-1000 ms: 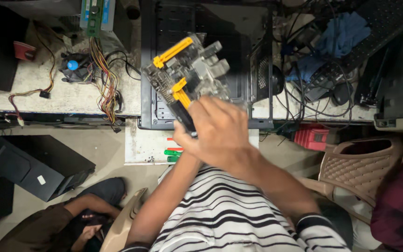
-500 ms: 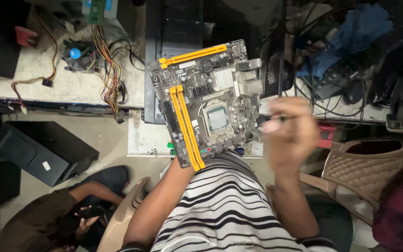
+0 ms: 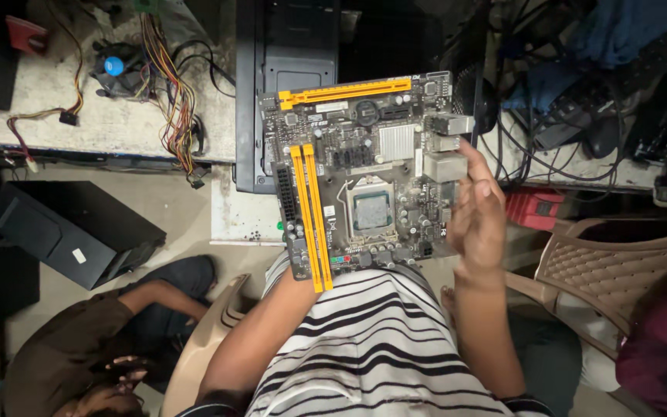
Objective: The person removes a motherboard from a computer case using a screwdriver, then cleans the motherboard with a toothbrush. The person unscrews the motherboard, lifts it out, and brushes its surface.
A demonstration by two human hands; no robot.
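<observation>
I hold the motherboard (image 3: 364, 174) up flat in front of my striped shirt (image 3: 380, 347), just this side of the open computer case (image 3: 287, 77). My left hand is hidden beneath the board, so I cannot tell its grip. My right hand (image 3: 479, 216) rests open-fingered against the board's right edge, by the metal ports (image 3: 445, 147).

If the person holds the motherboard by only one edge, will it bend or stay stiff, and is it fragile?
The motherboard probably stays stiff: it looks flat and unbent, with the right hand at its right edge. The left hand is hidden beneath it. It is likely fragile, since small exposed parts and yellow slots cover it. It seems light for its size.
</observation>
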